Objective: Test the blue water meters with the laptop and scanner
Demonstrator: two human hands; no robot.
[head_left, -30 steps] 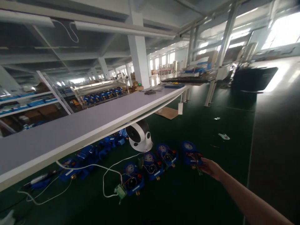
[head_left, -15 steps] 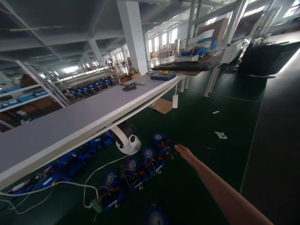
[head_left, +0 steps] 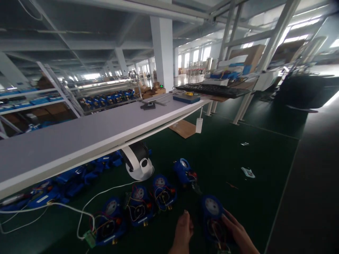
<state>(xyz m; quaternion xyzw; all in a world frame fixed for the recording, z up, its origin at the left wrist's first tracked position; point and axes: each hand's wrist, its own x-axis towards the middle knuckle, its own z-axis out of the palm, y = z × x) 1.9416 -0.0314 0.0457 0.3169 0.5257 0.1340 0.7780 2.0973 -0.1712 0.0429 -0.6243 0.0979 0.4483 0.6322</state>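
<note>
A blue water meter (head_left: 212, 206) with a round dial and loose wires is near the bottom edge of the view. The fingers of my right hand (head_left: 235, 229) press along its right side and grip it. To the left of this meter is my left hand (head_left: 182, 231), fingers curled and thumb uppermost, with a gap between it and the meter. Nothing shows in that hand. Beyond them, a tilted blue meter (head_left: 184, 172) lies on the green floor. Several similar meters with exposed wiring, such as this nearer one (head_left: 164, 192), form a row to the left.
A long grey-topped bench (head_left: 106, 128) crosses above the floor. Below it are a black-and-white fan (head_left: 139, 162), a white cable (head_left: 71, 208) and a heap of blue parts (head_left: 71, 183). Flat cardboard (head_left: 183, 128) and a scrap wrapper (head_left: 248, 172) lie farther off.
My left hand has come into view. My right hand has drawn back toward me and now holds the nearest meter, which has shifted right and forward. The farthest meter in the row now sits tilted.
</note>
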